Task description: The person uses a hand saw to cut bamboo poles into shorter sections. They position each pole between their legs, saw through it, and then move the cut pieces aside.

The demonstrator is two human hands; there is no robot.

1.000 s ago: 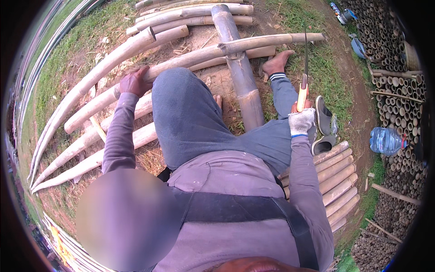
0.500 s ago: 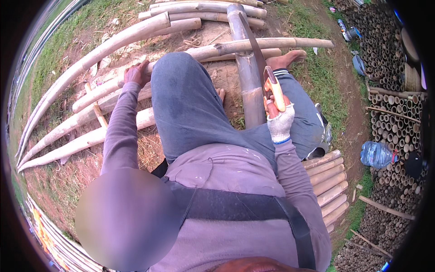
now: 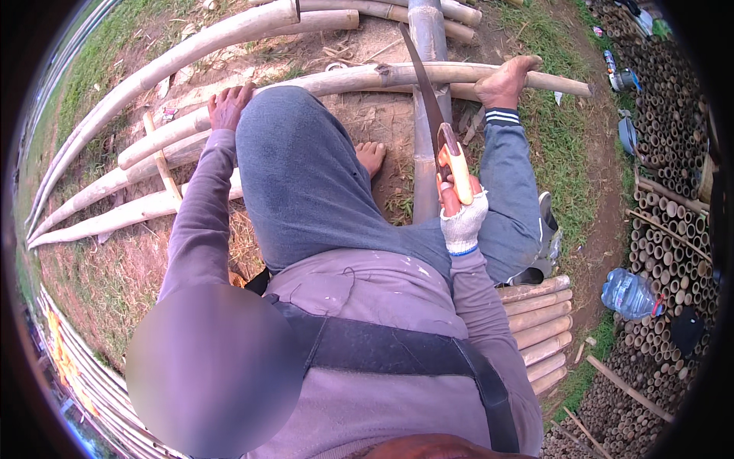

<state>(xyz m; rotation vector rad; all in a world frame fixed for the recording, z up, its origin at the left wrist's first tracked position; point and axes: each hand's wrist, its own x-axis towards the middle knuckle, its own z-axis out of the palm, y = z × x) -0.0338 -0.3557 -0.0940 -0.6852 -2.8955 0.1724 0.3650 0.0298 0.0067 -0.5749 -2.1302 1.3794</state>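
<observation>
My right hand [image 3: 462, 216], in a white fingerless glove, is closed round the light orange handle of a handsaw [image 3: 456, 162]. The long dark blade points away from me and crosses a pale bamboo pole [image 3: 344, 80]. That pole lies across a thicker grey bamboo pole [image 3: 425, 161]. My bare left hand [image 3: 228, 107] is on the pale pole left of my raised knee, fingers bent over it. My knee hides part of the pole. Toward its right end, my bare right foot [image 3: 503, 83] presses on it. Whether the teeth touch the bamboo, I cannot tell.
More bamboo poles [image 3: 164, 69] lie at the left, with a thin crosspiece [image 3: 160, 162] among them. Cut bamboo lengths [image 3: 541, 320] lie beside me at the right. Farther right are stacked bamboo pieces [image 3: 665, 229] and a large clear plastic bottle [image 3: 629, 294].
My right foot has risen from beside the pale pole onto it. My left hand has shifted slightly along the pole. The saw stays in my right hand; the whole view has shifted a little.
</observation>
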